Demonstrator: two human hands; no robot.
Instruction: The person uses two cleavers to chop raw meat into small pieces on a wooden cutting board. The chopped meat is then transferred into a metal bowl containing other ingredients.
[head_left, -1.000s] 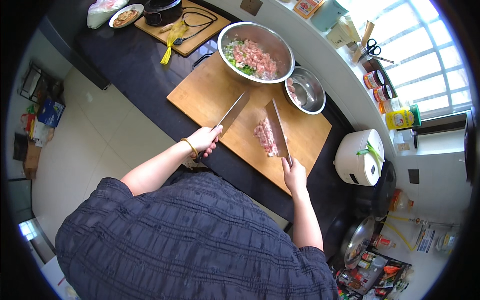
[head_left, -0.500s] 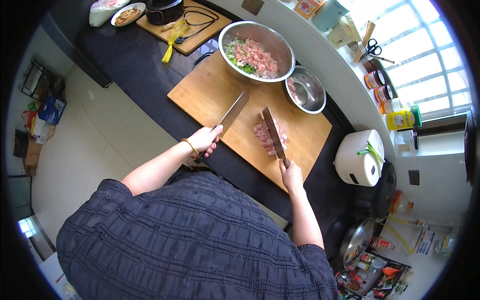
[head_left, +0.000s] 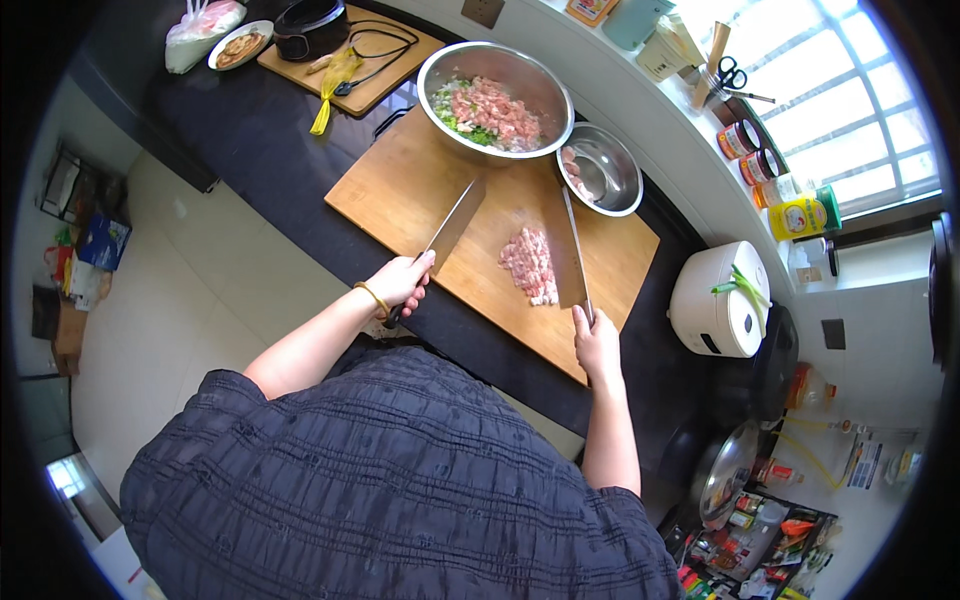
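My left hand (head_left: 405, 283) is closed round the dark handle of a cleaver (head_left: 455, 225), whose blade points away over the left part of the wooden cutting board (head_left: 380, 185). A second cleaver (head_left: 566, 250) is gripped by my right hand (head_left: 597, 345), its broad blade just right of a pile of chopped pink meat (head_left: 530, 265). A gap of bare board shows between that blade and the pile. At the board's far edge stands a large steel bowl (head_left: 560, 90) with minced meat and chopped green and white vegetables. Beside it, a smaller steel bowl (head_left: 625, 185) holds some meat pieces.
A white rice cooker (head_left: 700, 300) with green onion on its lid stands right of the board. Farther left lie another board (head_left: 400, 75) with a black appliance and cord, and a plate of flatbread (head_left: 240, 46). Jars (head_left: 737, 138) line the windowsill. A glass lid (head_left: 728, 475) is at lower right.
My right hand has moved its cleaver off the meat pile to the right. The left cleaver keeps its place over the board. The whole view has shifted slightly.
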